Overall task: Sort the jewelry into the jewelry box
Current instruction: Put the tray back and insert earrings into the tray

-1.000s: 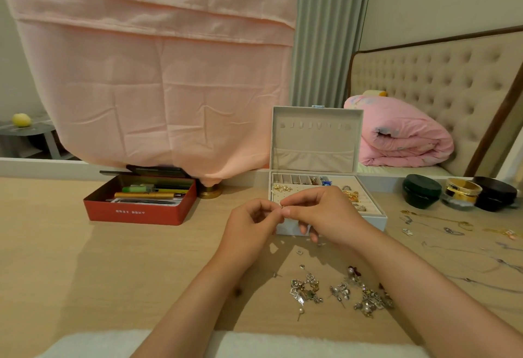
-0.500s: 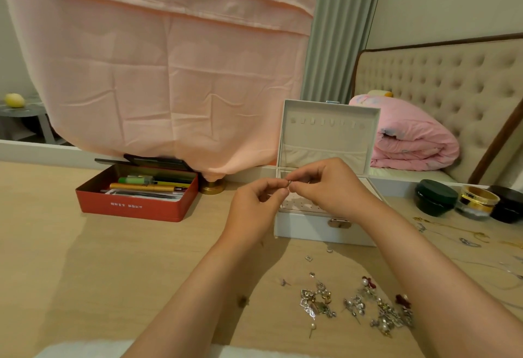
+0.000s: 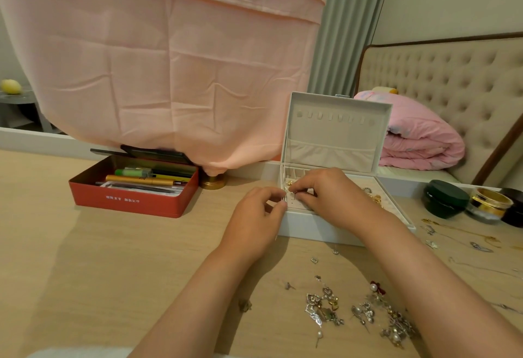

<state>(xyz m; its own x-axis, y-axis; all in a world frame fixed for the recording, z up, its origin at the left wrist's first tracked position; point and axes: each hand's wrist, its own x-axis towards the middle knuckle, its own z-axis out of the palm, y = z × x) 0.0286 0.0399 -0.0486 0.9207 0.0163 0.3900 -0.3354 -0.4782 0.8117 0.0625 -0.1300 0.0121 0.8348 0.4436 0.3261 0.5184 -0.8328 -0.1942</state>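
Both hands have dropped from in front of the lid of the open jewelry box [image 3: 334, 131] to its front-left corner. The right hand [image 3: 331, 196] pinches a small earring [image 3: 294, 193] between thumb and forefinger, just over the inside of the box. The left hand [image 3: 254, 216] sits against the box's front-left edge with its fingers curled; I cannot tell whether it holds anything. Loose jewelry [image 3: 365, 312] lies on the desk [image 3: 85, 272] in front of the box. A red tin [image 3: 127, 202] stands to the box's left and dark jars [image 3: 444, 199] to its right.

Two short words of white lettering [image 3: 123, 198] are showing on the front of the red tin [image 3: 158, 207], off to the left of the left hand [image 3: 254, 216], too blurred to read.
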